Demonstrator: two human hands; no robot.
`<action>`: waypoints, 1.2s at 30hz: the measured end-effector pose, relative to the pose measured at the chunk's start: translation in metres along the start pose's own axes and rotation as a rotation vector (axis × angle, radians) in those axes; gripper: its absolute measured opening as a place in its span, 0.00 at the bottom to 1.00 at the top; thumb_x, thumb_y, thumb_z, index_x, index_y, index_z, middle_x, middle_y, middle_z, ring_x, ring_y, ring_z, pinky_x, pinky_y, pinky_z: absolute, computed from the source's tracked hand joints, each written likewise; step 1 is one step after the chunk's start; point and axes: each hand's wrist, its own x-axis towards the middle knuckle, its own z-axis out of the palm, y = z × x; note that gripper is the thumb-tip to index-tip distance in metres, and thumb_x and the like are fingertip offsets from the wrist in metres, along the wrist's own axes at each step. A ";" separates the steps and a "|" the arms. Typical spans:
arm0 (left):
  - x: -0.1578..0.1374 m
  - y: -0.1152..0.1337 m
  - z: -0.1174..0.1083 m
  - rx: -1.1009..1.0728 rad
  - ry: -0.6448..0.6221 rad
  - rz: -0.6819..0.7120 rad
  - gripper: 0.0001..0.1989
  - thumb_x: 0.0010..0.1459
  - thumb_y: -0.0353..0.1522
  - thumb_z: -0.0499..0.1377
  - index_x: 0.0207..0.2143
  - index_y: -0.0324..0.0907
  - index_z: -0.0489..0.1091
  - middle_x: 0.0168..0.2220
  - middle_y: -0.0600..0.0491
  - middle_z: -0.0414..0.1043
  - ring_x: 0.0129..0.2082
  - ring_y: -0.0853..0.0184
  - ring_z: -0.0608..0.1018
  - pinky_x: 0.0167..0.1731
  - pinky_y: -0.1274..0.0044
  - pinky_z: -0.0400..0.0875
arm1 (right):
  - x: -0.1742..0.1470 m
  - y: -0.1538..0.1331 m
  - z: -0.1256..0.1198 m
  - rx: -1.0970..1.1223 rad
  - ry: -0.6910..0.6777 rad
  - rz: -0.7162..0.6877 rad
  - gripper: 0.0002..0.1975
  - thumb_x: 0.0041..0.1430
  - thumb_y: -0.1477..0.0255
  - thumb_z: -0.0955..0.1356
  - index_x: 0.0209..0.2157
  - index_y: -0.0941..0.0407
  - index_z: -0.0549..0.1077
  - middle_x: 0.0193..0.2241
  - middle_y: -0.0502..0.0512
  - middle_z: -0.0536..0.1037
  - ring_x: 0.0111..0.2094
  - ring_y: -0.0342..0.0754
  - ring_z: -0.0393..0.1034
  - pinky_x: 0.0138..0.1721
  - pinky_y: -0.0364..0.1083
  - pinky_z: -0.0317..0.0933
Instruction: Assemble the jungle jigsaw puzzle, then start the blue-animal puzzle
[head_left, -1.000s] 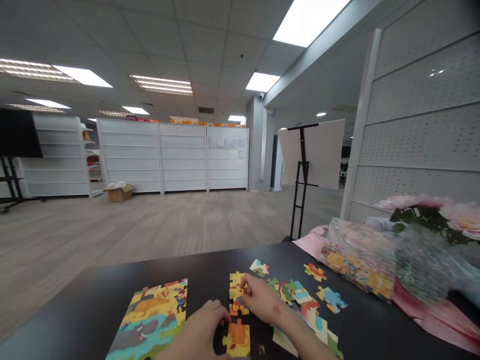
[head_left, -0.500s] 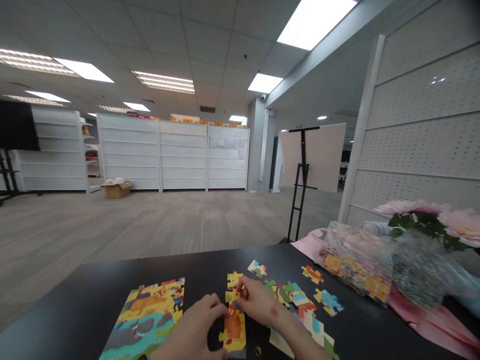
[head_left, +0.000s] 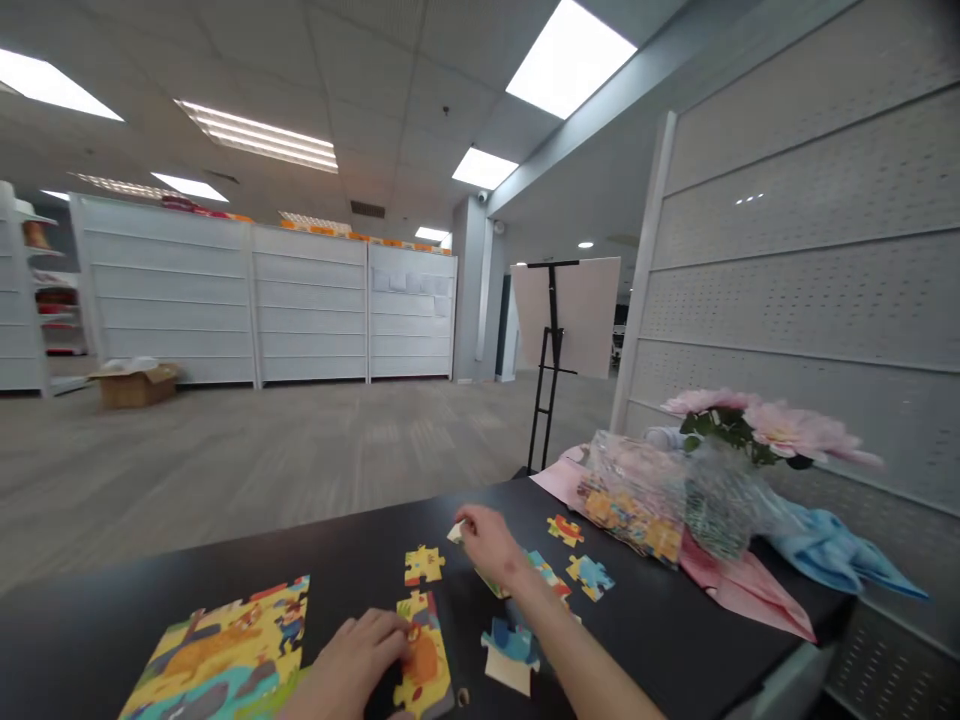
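My left hand (head_left: pixel 360 655) rests at the left edge of a joined strip of yellow and orange jigsaw pieces (head_left: pixel 424 660), fingertips touching it and thumb apart below. Farther out, my right hand (head_left: pixel 487 545) has its fingers closed at a pale jigsaw piece (head_left: pixel 454 533), partly hidden by the hand. A loose yellow jigsaw piece (head_left: pixel 424 565) lies just beyond the strip. Left of my left hand is a larger joined puzzle section (head_left: pixel 225 650) with animals on yellow and turquoise. Several pieces, among them a blue one (head_left: pixel 511 642), lie under and around my right forearm.
A red-and-yellow piece (head_left: pixel 565 530) and a light blue piece (head_left: pixel 591 577) lie to the right on the black table (head_left: pixel 337 560). Beyond them are a plastic bag of pieces (head_left: pixel 634 500), pink cloth (head_left: pixel 742 590) and pink flowers (head_left: pixel 787 428). An easel (head_left: pixel 551 370) stands behind the table.
The view has turned to the right. My right hand has left the strip and reached out to the pale loose piece. My left hand stays by the strip, its fingers less curled.
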 end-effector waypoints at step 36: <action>-0.056 -0.104 -0.060 -0.121 0.199 -0.469 0.38 0.51 0.43 0.67 0.62 0.52 0.59 0.57 0.48 0.65 0.56 0.50 0.67 0.56 0.58 0.58 | 0.088 -0.094 0.143 0.672 -0.233 -0.196 0.16 0.51 0.65 0.68 0.40 0.58 0.74 0.18 0.43 0.67 0.20 0.42 0.61 0.26 0.42 0.57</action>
